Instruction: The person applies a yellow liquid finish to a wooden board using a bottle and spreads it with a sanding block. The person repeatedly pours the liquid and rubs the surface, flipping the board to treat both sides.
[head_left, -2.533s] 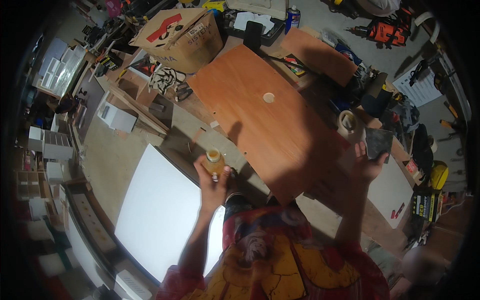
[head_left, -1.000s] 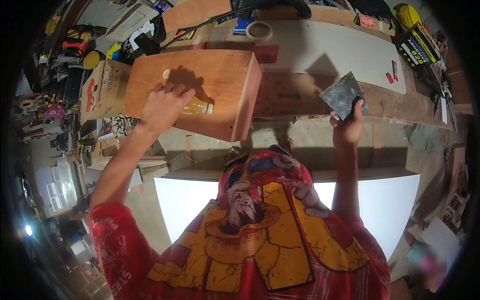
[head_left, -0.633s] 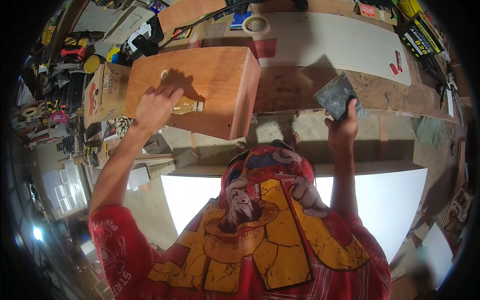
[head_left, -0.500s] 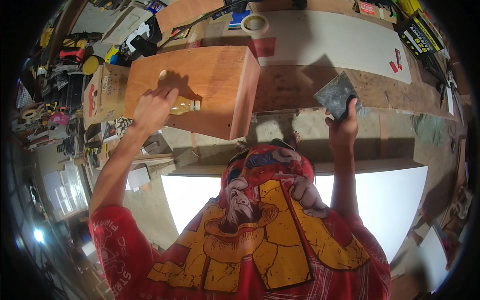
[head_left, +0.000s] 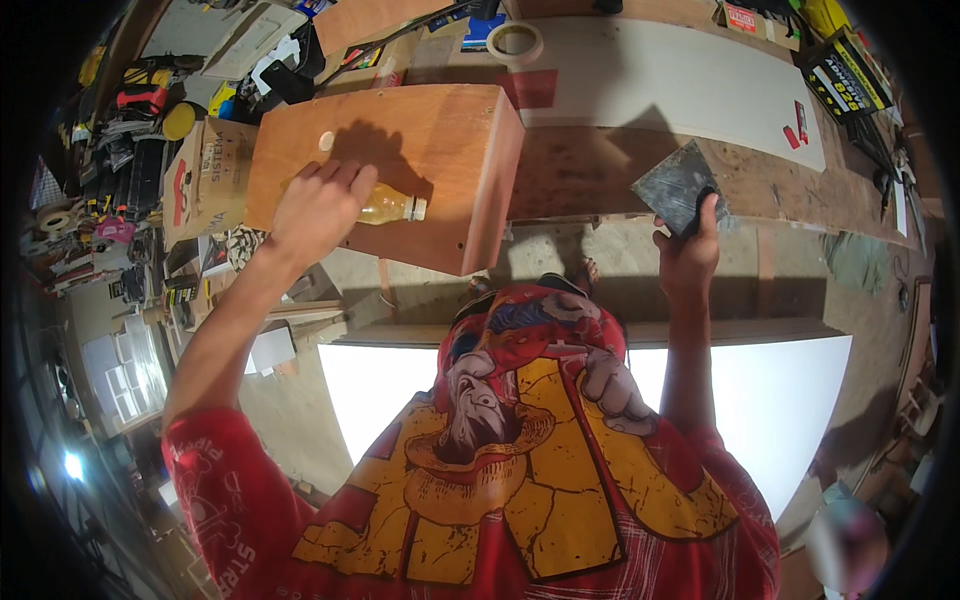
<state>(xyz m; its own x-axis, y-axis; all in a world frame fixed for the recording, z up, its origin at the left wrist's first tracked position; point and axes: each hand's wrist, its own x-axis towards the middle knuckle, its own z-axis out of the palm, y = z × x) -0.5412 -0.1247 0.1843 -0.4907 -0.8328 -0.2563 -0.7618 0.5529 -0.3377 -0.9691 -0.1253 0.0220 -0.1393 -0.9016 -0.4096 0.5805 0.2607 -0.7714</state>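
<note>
My left hand [head_left: 325, 208] is wrapped around a clear plastic bottle [head_left: 385, 204] with something yellowish inside. The bottle lies sideways over the broad face of a reddish-brown wooden box [head_left: 440, 125], its white neck pointing right. A shadow of hand and bottle falls on the wood, and my palm hides the bottle's base. In my right hand [head_left: 692, 245] is a thin, dark grey square plate [head_left: 678, 188] with worn, smeared faces. My thumb presses on its lower right part, and it is held up in front of the workbench edge, apart from the box.
Behind the box, a roll of tape [head_left: 515, 43] and a long white panel [head_left: 670, 85] lie on the workbench [head_left: 590, 170]. A black-and-yellow box [head_left: 845, 75] stands at far right. A cardboard carton [head_left: 207, 180] and cluttered tools sit left. Bright white panels [head_left: 750, 420] lie below my arms.
My left hand and the bottle have shifted right and appear lifted a little, with their shadow spreading wider. The right hand and plate stay nearly still. A blurred shape has appeared at lower right.
</note>
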